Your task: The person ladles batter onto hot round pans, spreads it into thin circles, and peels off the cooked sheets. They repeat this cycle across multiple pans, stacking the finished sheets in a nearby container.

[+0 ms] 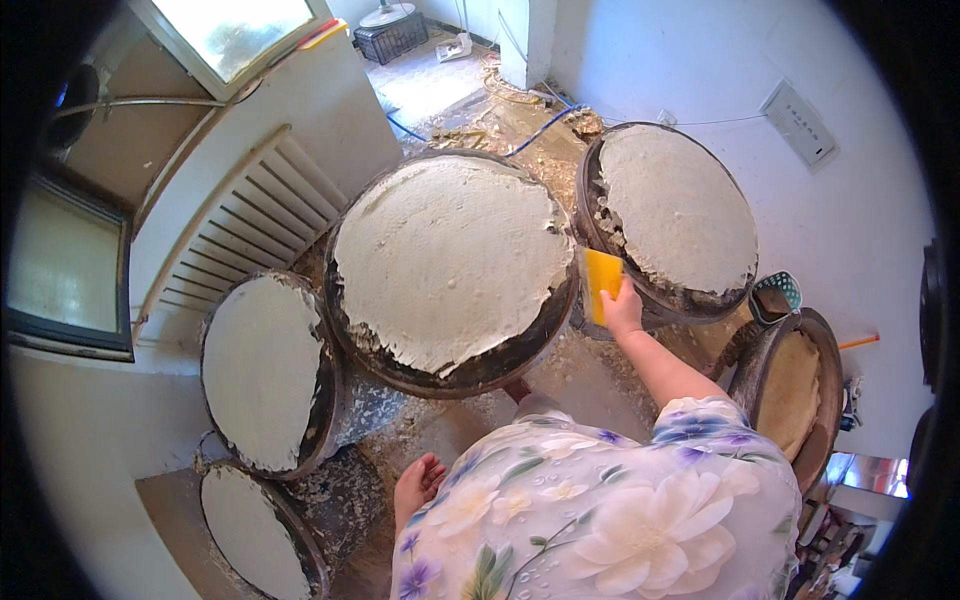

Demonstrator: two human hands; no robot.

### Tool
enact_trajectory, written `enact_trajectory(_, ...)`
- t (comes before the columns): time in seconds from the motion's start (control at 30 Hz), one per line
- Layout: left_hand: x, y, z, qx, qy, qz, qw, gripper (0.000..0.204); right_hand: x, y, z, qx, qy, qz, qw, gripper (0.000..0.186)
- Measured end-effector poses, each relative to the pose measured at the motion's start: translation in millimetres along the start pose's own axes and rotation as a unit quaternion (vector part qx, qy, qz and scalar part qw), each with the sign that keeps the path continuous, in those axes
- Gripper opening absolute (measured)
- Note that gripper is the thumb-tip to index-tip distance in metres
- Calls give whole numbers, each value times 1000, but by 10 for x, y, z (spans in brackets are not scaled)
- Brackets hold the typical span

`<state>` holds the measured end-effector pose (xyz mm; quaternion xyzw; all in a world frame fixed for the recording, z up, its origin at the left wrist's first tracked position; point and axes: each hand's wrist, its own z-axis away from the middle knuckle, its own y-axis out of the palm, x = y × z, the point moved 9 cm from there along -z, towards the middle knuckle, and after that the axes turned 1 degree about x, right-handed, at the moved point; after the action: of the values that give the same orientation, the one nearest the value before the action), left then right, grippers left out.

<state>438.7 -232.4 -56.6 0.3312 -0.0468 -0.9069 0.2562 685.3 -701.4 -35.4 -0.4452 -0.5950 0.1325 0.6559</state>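
Fingers of the right hand [624, 305] are clamped on the yellow scraper [604, 283], which stands tilted in the narrow gap between the centre pan [480, 385] and the upper right pan [592, 190]. Its thin blade faces the near right rim of the centre pan; I cannot tell whether the two touch. The left hand [420, 485] hangs low beside the flowered top [620, 500], fingers loosely bent and close together, well apart from the scraper.

On the centre pan, the pale layer [450, 260] has a ragged border, with a dark bare band widest along the near side. Similar torn edges show on the upper right pan, mostly along its left and near sides. Open room lies on the crumb-strewn floor [600, 385] between the centre pan and the body; the left pan [328, 420] sits tight beside the centre pan, and the lower left pan [308, 545] just below that.

Counted, there are five round pans: four bear pale layers, and one, the right pan [828, 390], holds a tan sheet [789, 395]. One scraper, one radiator [255, 220] and one dark crate [390, 40] also show.
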Motion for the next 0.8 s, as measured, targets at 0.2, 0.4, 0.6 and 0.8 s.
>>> enact_trajectory(0.2,-333,410,-224,-15,-11,-24,1000,31,942,218,-58,27,-364,44,930,18)
enact_trajectory(0.4,-316,535,-254,-37,-25,-6,999,33,853,616,-922,145,-195,109,964,15)
enact_trajectory(0.6,-336,758,-309,6,-39,-36,999,33,782,87,-639,59,-264,-10,963,16)
enact_trajectory(0.8,-418,776,-243,-8,-21,-51,998,33,803,445,-181,42,-382,64,921,24)
